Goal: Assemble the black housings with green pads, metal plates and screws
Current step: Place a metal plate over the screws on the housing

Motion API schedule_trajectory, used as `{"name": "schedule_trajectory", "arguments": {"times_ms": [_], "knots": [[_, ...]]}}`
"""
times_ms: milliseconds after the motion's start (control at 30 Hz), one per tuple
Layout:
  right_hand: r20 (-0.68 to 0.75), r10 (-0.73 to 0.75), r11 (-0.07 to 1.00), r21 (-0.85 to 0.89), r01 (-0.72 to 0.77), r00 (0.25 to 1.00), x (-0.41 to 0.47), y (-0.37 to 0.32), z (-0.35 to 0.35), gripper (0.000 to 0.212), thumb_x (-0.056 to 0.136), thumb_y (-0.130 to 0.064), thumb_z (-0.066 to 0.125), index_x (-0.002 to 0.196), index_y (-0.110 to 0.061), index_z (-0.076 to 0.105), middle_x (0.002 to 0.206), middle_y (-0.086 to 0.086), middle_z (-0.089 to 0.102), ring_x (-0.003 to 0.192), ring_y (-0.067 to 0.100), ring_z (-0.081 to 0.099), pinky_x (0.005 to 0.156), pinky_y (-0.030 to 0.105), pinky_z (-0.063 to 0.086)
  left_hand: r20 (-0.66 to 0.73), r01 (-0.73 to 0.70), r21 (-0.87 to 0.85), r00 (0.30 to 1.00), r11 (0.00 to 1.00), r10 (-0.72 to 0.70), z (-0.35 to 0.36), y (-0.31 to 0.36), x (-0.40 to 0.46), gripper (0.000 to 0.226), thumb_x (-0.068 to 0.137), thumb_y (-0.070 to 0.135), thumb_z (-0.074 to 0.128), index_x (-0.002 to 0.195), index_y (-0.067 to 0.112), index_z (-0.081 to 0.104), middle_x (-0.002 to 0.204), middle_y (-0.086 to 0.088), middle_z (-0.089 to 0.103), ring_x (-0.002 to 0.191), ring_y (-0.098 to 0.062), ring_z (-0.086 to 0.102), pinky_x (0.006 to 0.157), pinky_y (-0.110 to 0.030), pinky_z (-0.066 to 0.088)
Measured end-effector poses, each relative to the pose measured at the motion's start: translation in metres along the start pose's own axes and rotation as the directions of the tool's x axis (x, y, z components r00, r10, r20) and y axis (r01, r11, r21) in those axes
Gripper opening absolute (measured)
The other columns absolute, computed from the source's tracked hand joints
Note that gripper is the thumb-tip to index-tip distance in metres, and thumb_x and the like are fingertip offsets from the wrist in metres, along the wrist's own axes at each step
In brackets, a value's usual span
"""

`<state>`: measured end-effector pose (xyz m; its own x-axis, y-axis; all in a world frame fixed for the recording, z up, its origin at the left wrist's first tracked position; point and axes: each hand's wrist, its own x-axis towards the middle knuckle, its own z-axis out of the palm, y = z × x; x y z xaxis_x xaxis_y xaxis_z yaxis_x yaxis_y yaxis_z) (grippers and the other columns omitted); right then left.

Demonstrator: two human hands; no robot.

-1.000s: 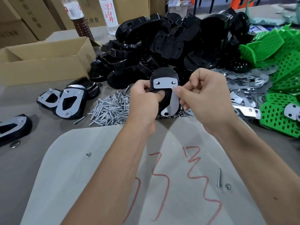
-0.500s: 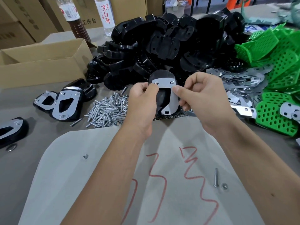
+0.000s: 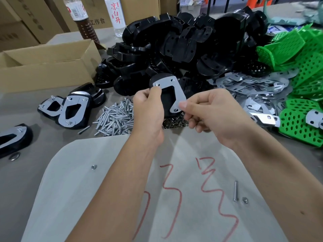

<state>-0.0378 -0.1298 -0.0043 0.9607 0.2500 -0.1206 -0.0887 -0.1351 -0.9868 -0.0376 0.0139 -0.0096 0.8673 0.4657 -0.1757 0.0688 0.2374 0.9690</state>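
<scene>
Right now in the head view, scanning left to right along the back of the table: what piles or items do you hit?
Cardboard box → assembled housings → screw pile → black housing with metal plate, held in the left hand and right hand → loose metal plates → green pads.

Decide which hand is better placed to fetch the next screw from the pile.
Probably the right hand: it only pinches the metal plate's lower tab, while the left hand grips the black housing. The screw pile lies left, though.

view: head, single | position: above table [image 3: 19,105], worn | facing: forward and down | range: close to both hands, forearms entering from bottom edge
</scene>
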Motion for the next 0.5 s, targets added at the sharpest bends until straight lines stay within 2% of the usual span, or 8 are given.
{"name": "schedule_trajectory", "arguments": {"times_ms": [133, 267, 367, 433, 500], "knots": [[-0.011, -0.016, 0.995, 0.094, 0.017, 1.000, -0.0014, 0.0000, 0.0033, 0.031, 0.097, -0.017, 0.073, 0.067, -0.013, 0.066, 0.060, 0.003, 0.064, 0.045, 0.012, 0.057, 0.040, 0.018, 0.041, -0.001, 0.027, 0.021, 1.000, 0.999, -0.027, 0.0017, 0.0012, -0.0030, 0.036, 0.101, 0.018, 0.052, 0.126, -0.009, 0.054, 0.100, -0.014, 0.059, 0.091, -0.026, 0.056, 0.082, -0.045, 0.049], [-0.008, -0.007, 0.987, 0.158, 0.008, 1.000, -0.0033, 0.0004, 0.0081, 0.034, 0.098, -0.012, 0.071, 0.065, -0.011, 0.064, 0.059, 0.006, 0.063, 0.044, 0.015, 0.057, 0.040, 0.020, 0.042, -0.011, -0.001, 0.005, 1.000, 1.000, 0.001, 0.0010, 0.0003, -0.0038, 0.016, 0.101, 0.018, 0.054, 0.107, 0.004, 0.055, 0.098, -0.012, 0.059, 0.090, -0.026, 0.057, 0.078, -0.044, 0.047], [-0.021, -0.011, 0.986, 0.166, 0.014, 1.000, -0.0035, 0.0013, 0.0074, 0.032, 0.098, -0.013, 0.072, 0.067, -0.010, 0.064, 0.060, 0.006, 0.063, 0.045, 0.015, 0.057, 0.041, 0.020, 0.043, -0.013, -0.005, -0.023, 1.000, 1.000, 0.005, 0.0025, -0.0010, -0.0047, 0.007, 0.102, 0.018, 0.055, 0.101, 0.011, 0.053, 0.098, -0.011, 0.058, 0.089, -0.025, 0.057, 0.077, -0.042, 0.047], [-0.034, -0.016, 0.985, 0.171, 0.022, 0.999, -0.0033, 0.0024, 0.0076, 0.033, 0.097, -0.014, 0.073, 0.066, -0.011, 0.065, 0.059, 0.006, 0.063, 0.045, 0.016, 0.057, 0.040, 0.020, 0.043, -0.010, 0.000, -0.038, 1.000, 0.999, 0.000, 0.0037, -0.0021, -0.0046, 0.007, 0.103, 0.018, 0.055, 0.102, 0.011, 0.052, 0.099, -0.012, 0.058, 0.090, -0.026, 0.057, 0.079, -0.045, 0.049], [-0.054, -0.015, 0.984, 0.174, 0.024, 0.998, -0.0030, 0.0034, 0.0087, 0.033, 0.097, -0.014, 0.074, 0.065, -0.012, 0.065, 0.057, 0.005, 0.062, 0.043, 0.015, 0.057, 0.040, 0.019, 0.042, -0.015, 0.009, -0.046, 1.000, 0.999, -0.010, 0.0048, -0.0025, -0.0042, 0.009, 0.104, 0.018, 0.055, 0.102, 0.009, 0.053, 0.100, -0.014, 0.059, 0.092, -0.027, 0.057, 0.087, -0.052, 0.053]]}}
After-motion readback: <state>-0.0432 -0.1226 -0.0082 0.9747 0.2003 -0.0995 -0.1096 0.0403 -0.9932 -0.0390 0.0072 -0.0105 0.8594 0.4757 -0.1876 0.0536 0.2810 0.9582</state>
